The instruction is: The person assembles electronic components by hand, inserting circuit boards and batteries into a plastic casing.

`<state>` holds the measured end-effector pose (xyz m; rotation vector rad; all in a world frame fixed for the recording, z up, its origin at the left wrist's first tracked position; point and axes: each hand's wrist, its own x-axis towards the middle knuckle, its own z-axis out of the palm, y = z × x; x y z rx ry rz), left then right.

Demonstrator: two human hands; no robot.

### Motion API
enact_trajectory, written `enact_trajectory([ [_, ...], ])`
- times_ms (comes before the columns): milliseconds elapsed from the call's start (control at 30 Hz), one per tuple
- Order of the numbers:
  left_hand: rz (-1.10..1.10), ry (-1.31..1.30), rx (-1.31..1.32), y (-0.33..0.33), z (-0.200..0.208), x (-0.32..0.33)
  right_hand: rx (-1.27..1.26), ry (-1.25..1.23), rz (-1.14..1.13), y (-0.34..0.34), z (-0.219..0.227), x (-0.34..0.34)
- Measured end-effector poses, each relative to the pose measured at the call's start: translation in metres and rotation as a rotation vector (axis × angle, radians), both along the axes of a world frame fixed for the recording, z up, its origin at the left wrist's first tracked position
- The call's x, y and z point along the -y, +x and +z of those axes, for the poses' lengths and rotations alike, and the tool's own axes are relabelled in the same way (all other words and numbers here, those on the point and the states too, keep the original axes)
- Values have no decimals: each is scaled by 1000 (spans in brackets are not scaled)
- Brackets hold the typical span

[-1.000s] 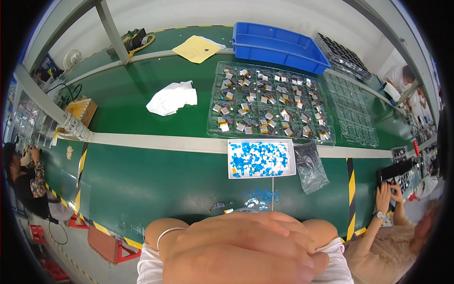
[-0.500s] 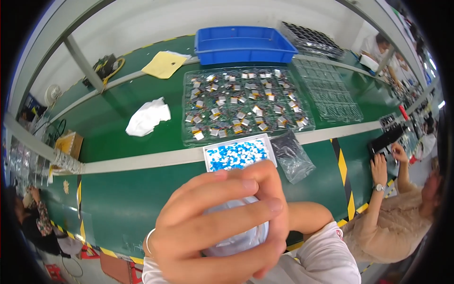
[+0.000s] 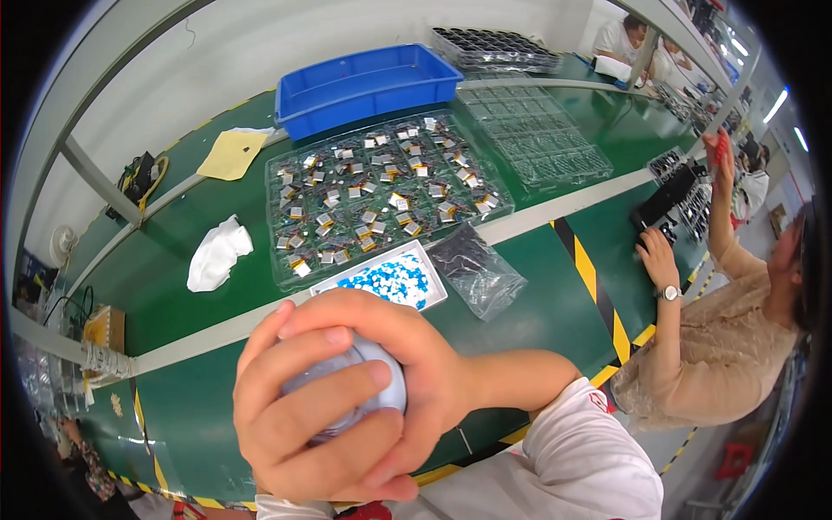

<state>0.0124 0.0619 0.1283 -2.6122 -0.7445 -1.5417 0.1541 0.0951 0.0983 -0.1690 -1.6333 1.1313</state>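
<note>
Both my hands are wrapped around a smooth, rounded, pale blue-grey object (image 3: pixel 393 387), held up above the near part of the bench. My left hand (image 3: pixel 276 425) covers its near and left side, fingers bent across it with gaps between them. My right hand (image 3: pixel 429 360) clasps the far and right side, with its forearm coming in from the right. Much of the object is hidden by the fingers, so I cannot tell its exact kind. Just beyond the hands lies a white box (image 3: pixel 436 293) of small blue and white pieces (image 3: pixel 394 279).
A clear tray (image 3: pixel 279 221) holds several small silver wired parts. Around it are an empty clear tray (image 3: pixel 555 147), a blue bin (image 3: pixel 368 91), a plastic bag (image 3: pixel 481 273), a white cloth (image 3: pixel 218 253) and yellow paper (image 3: pixel 232 156). A co-worker (image 3: pixel 715 338) sits at the right.
My view has turned, so the bench things sit further left and tilted. Both hands still clasp the rounded object; more of the right hand shows. The co-worker's far hand has risen to a red handle.
</note>
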Motion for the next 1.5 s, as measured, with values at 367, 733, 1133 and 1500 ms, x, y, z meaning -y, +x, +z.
enact_trajectory([
  [367,62,-50,-81,-60,-68,7,39,53,-103,-49,-66,-5],
  [733,44,78,-187,-103,-134,22,105,148,43,-73,-108,-4],
  [1133,35,32,29,-98,-108,-40,13,32,0,-103,-82,-60],
  [1500,112,85,30,-103,-124,-21,81,-71,151,-104,-54,-66],
])
